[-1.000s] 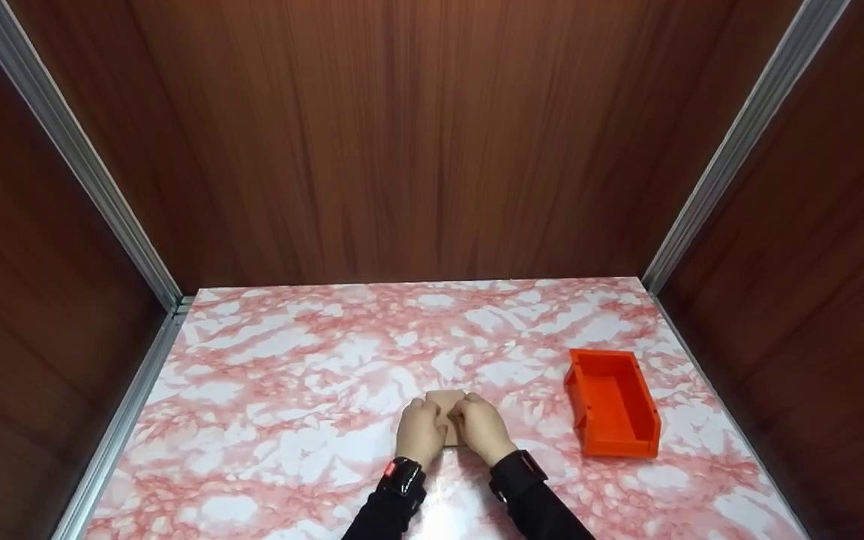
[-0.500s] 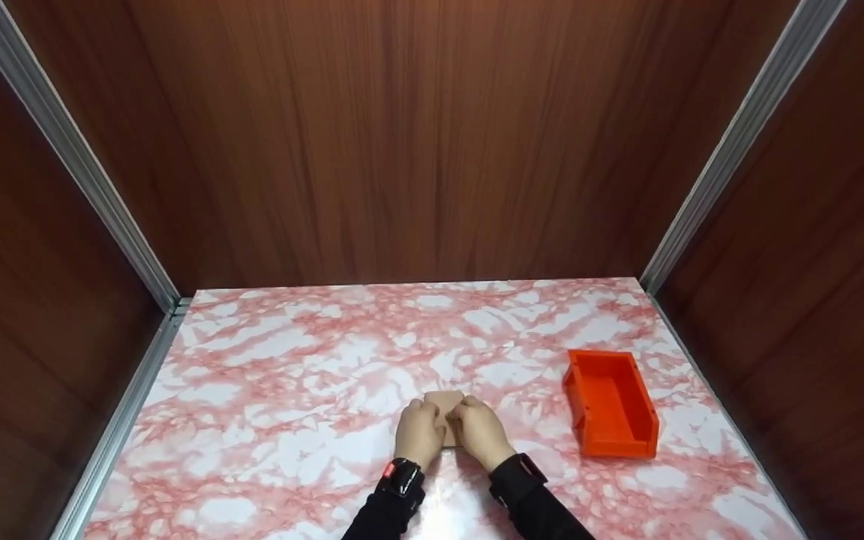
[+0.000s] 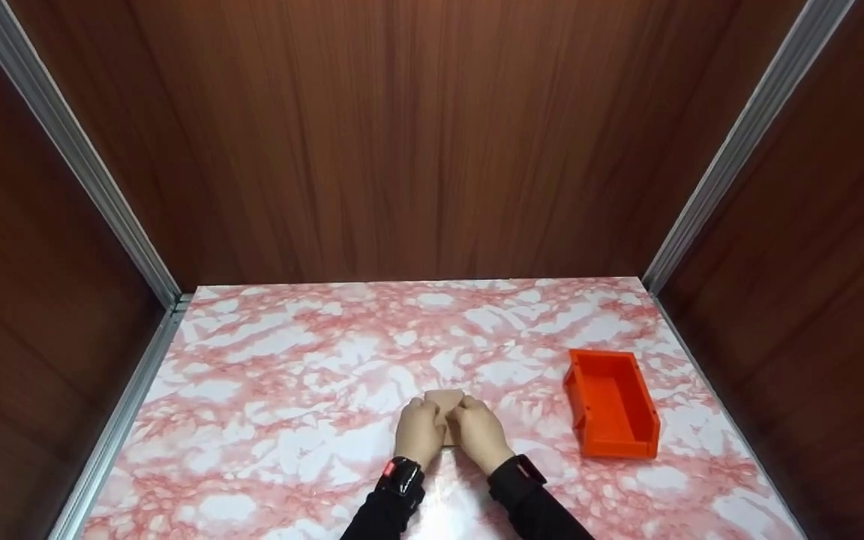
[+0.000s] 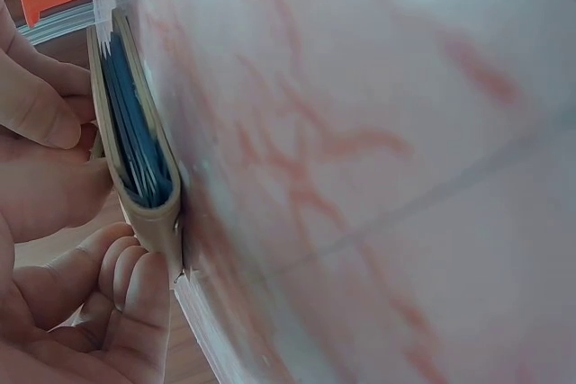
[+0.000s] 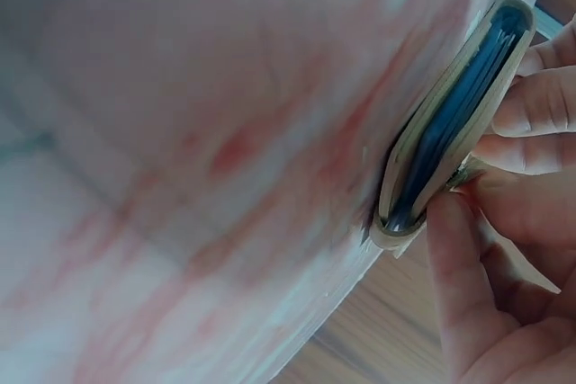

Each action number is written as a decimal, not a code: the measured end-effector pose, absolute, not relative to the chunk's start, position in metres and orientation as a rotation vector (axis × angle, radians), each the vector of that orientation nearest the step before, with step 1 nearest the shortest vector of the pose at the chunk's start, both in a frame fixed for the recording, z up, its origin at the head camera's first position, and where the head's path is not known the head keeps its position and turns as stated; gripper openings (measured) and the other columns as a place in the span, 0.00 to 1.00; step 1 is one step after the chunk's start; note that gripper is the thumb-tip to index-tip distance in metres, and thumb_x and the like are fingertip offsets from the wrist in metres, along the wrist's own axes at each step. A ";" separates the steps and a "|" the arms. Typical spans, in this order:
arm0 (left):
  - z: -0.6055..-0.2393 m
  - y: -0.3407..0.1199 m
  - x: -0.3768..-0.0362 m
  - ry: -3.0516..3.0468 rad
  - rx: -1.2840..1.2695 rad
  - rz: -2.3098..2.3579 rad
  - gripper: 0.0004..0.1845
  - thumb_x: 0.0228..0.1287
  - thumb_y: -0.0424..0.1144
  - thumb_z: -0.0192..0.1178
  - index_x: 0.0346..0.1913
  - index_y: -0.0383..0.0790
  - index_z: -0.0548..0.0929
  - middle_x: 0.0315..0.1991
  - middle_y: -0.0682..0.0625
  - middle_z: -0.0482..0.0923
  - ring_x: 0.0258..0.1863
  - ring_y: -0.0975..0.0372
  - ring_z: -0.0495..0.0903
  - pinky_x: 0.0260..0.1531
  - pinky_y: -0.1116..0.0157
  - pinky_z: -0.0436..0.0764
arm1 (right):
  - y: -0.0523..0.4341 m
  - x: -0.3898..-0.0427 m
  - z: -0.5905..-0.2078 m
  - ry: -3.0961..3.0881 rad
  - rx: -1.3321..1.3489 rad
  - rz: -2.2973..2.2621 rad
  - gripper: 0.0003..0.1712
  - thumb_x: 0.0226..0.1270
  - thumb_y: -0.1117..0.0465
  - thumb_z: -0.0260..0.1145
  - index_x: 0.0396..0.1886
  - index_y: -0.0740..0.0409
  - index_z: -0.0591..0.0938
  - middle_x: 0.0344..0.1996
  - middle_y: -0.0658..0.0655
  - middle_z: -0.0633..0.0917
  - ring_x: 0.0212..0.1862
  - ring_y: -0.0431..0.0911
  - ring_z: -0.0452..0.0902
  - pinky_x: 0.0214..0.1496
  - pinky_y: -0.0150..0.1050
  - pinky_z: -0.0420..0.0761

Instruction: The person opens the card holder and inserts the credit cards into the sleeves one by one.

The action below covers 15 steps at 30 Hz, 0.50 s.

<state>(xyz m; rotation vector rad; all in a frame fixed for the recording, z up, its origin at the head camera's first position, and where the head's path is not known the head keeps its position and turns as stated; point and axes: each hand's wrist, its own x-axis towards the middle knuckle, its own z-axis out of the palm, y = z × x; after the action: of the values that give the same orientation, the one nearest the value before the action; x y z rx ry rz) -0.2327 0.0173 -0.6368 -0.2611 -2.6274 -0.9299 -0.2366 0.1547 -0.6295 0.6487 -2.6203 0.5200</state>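
Note:
A small tan wallet (image 3: 447,403) lies on the pink marbled tabletop (image 3: 289,390) near its front edge. Both hands are on top of it, side by side. My left hand (image 3: 419,431) curls its fingers over the wallet's left half; my right hand (image 3: 479,431) curls over the right half. In the left wrist view the wallet (image 4: 135,146) shows a blue lining between its tan covers, with the fingers (image 4: 126,299) bent against its edge. In the right wrist view the wallet (image 5: 450,123) is folded flat against the tabletop, and the fingers (image 5: 531,105) press on it.
An orange plastic bin (image 3: 612,403) stands open to the right of the hands. Dark wood panels with metal corner strips (image 3: 64,150) wall in the tabletop at the back and both sides.

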 end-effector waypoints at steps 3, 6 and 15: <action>-0.637 0.017 -0.232 -2.632 -0.262 -0.926 0.12 0.45 0.30 0.74 0.31 0.32 0.82 0.29 0.45 0.73 0.31 0.50 0.77 0.33 0.54 0.77 | 0.155 -0.236 -0.629 -2.629 0.648 0.514 0.04 0.54 0.72 0.71 0.29 0.61 0.87 0.30 0.56 0.79 0.32 0.51 0.78 0.36 0.43 0.81; -0.637 0.017 -0.231 -2.632 -0.262 -0.920 0.12 0.44 0.30 0.74 0.31 0.32 0.81 0.29 0.45 0.73 0.30 0.50 0.77 0.33 0.54 0.77 | 0.155 -0.235 -0.629 -2.637 0.649 0.543 0.05 0.54 0.73 0.70 0.29 0.61 0.87 0.31 0.56 0.80 0.32 0.51 0.78 0.37 0.43 0.81; -0.636 0.016 -0.230 -2.650 -0.263 -0.940 0.13 0.44 0.31 0.75 0.33 0.32 0.82 0.30 0.46 0.73 0.31 0.51 0.77 0.35 0.55 0.78 | 0.160 -0.234 -0.628 -2.587 0.658 0.665 0.03 0.57 0.72 0.70 0.31 0.63 0.87 0.28 0.55 0.80 0.31 0.51 0.80 0.38 0.44 0.81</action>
<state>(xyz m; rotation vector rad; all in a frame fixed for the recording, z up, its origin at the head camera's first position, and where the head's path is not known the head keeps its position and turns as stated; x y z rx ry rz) -0.2305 0.0157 -0.6361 -0.2633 -2.6500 -0.9402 -0.2336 0.1596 -0.6283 0.6580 -2.5871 0.6651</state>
